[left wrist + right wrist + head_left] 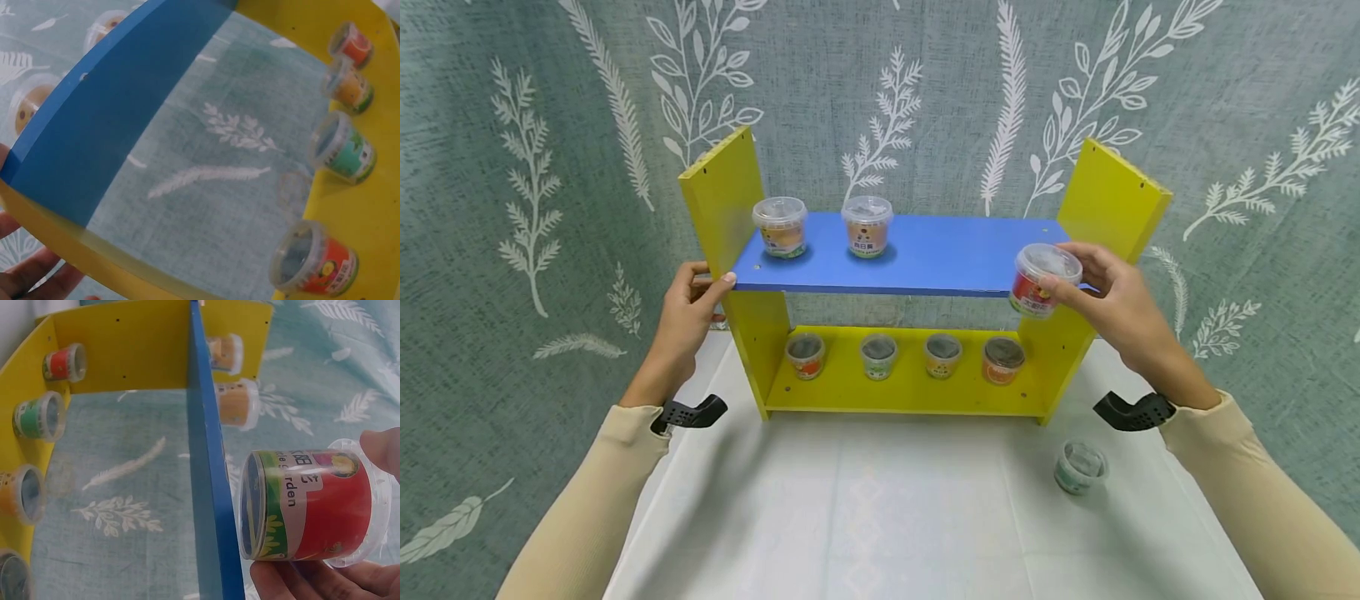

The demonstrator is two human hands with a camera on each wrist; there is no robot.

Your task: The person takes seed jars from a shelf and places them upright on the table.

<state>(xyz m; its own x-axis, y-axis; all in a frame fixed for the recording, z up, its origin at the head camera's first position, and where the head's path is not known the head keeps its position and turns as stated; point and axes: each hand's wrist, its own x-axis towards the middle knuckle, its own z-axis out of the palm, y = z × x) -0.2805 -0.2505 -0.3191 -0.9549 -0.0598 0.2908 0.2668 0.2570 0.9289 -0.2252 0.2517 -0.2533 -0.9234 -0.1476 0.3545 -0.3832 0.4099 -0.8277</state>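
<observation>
My right hand (pixel 1108 296) has the red-label cup (pixel 1037 287) pinched: thumb on the near side by the lid rim, fingers round the far side. Grip is narrowed to the cup's width. Cup sits at the thumb and fingertips, off to the left of my palm, lid up, base free below the grip. It's at the right end of the blue board (pixel 955 250), by the front edge; can't tell whether it touches. My left hand (pixel 688 312) is closed round the front edge of the left yellow panel (pixel 726 200), thumb at the board's front left corner, fingers on the outer side. Counts: 8 cups total. 1 in my right hand. 2 on the blue board, orange-label cups (pixel 867 229), both upright, left half, set apart. 4 in a row on the yellow bottom shelf (pixel 880 400), upright, gaps between: red-orange cup (pixel 807 358), green cup (pixel 878 358), yellow cup (pixel 942 358), orange cup (pixel 1002 362), left to right. 1 pale green cup (pixel 1078 471) on the white cloth (pixel 925 500), in front of the unit's right end. Side panels: 2, counting the right yellow panel (pixel 1116 200). Blue boards: 1.
</observation>
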